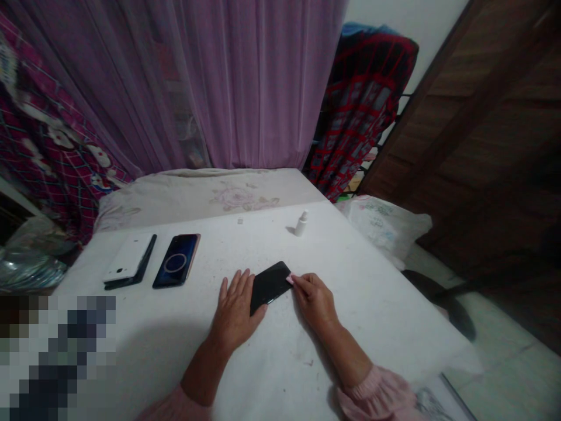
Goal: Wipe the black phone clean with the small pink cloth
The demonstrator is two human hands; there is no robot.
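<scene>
A black smartphone (272, 285) lies on the white-covered table, its dark glass face up. My left hand (232, 310) holds its left end, the thumb along the near edge and the other fingers stretched at the far side. With closed fingertips, my right hand (315, 298) pinches a small pale pink piece (290, 279) against the phone's right end. Whether that piece is cloth or something else is too small to tell. Beyond the phone, a small white spray bottle (301, 224) stands upright.
To the left lie a blue-faced phone (176, 261) and a white phone (127, 257) resting on a dark one. A tiny pale square (240, 221) sits farther back on the table (210, 362). Purple curtains (263, 88) hang behind; a plastic bag (381, 225) is off the right edge.
</scene>
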